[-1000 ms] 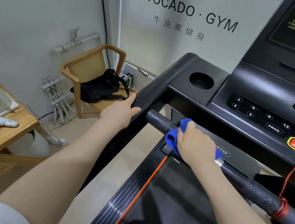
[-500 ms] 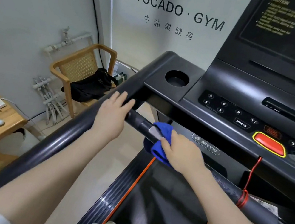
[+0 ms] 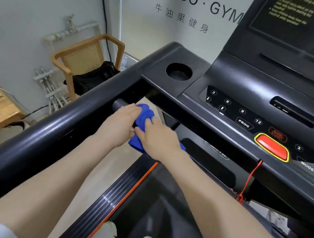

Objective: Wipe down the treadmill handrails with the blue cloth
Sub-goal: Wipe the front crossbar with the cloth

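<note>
1. Right now your blue cloth is bunched around the near crossbar of the treadmill, close to its left end, just below the console's front edge.

2. Expect it to handle as light, soft and limp, by its look. It will fold and slip on itself, so grip a thick wad rather than a loose corner, or it is likely to trail and bunch unevenly.

3. Your right hand lies over the cloth with fingers curled down around it and the bar, clamped on the fabric. A flap of blue shows under the wrist on the near side.

4. Your left hand sits just left of it, touching the cloth, fingers curved over the bar. Whether it pinches the fabric or only rests on it, you cannot tell.

5. That bar looks smooth and round, so the cloth should slide easily along it; wrap it fully around so the far, hidden side is wiped too.

6. To the left, the long side handrail runs from the console corner toward you; it looks thicker, so you will likely need a wider spread of cloth there.

7. Beyond your hands sit the cup holder and the red stop button, with its red cord hanging to the right. Keep the cloth away from that cord as you move right, since a snag could pull it.
</note>
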A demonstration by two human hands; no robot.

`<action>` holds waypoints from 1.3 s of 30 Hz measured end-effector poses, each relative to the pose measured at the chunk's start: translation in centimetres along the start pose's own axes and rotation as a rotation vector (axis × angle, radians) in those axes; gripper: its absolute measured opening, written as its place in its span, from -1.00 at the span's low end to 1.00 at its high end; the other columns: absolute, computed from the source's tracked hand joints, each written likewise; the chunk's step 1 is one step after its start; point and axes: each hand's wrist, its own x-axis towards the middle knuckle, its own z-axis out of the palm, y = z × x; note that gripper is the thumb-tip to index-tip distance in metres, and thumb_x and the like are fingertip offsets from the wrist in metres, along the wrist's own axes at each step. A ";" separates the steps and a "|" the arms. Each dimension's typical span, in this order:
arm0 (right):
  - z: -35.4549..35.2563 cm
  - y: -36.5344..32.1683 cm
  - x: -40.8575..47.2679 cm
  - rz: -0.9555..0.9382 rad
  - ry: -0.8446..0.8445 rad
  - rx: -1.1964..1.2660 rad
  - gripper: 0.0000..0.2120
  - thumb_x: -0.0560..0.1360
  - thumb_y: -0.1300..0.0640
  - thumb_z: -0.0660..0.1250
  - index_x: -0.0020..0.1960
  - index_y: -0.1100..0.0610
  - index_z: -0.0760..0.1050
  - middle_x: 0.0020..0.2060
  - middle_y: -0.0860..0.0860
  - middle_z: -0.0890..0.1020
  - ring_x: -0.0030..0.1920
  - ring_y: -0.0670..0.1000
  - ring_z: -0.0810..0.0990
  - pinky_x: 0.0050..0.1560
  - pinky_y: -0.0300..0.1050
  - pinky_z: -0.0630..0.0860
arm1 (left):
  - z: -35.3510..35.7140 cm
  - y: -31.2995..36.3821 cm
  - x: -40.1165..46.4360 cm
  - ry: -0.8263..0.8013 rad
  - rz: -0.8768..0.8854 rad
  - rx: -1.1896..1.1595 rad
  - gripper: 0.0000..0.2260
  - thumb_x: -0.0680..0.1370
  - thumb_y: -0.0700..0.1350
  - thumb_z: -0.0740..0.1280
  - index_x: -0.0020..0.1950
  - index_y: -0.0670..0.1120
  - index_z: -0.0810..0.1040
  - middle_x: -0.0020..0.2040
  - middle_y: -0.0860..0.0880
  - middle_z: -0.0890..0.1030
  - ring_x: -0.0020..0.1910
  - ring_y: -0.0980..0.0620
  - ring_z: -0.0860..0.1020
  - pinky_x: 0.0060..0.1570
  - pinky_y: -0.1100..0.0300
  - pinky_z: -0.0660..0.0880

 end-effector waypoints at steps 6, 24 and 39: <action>0.1 4.3 -5.4 0.030 -0.039 -0.018 -0.58 0.62 -0.10 -0.02 0.29 0.19 0.27 0.08 0.17 0.49 -0.07 0.21 0.54 -0.15 0.01 0.43 | 0.2 0.6 -0.3 0.006 -0.050 -0.043 -0.39 0.40 -0.14 0.47 0.40 -0.11 0.34 0.43 -0.06 0.36 0.50 -0.06 0.15 0.44 0.06 0.12; 1.7 0.8 -3.2 0.022 0.084 -0.219 -0.57 0.60 -0.05 0.05 0.34 0.21 0.23 0.33 0.22 0.34 0.06 0.22 0.49 -0.13 0.01 0.32 | -0.7 0.9 -0.2 -0.088 -0.006 0.188 -0.36 0.46 -0.39 0.20 0.51 -0.07 0.14 0.49 -0.09 0.25 0.50 -0.07 0.16 0.40 0.08 0.22; 3.6 0.5 -2.2 -0.025 0.232 -0.095 -0.44 0.36 0.16 0.44 0.31 0.07 0.35 0.26 0.14 0.53 0.14 0.22 0.56 0.07 0.03 0.54 | -5.5 -2.7 4.2 -0.338 0.211 0.293 -0.39 0.51 -0.38 0.09 0.50 0.06 0.15 0.44 0.04 0.36 0.43 -0.04 0.29 0.34 0.09 0.28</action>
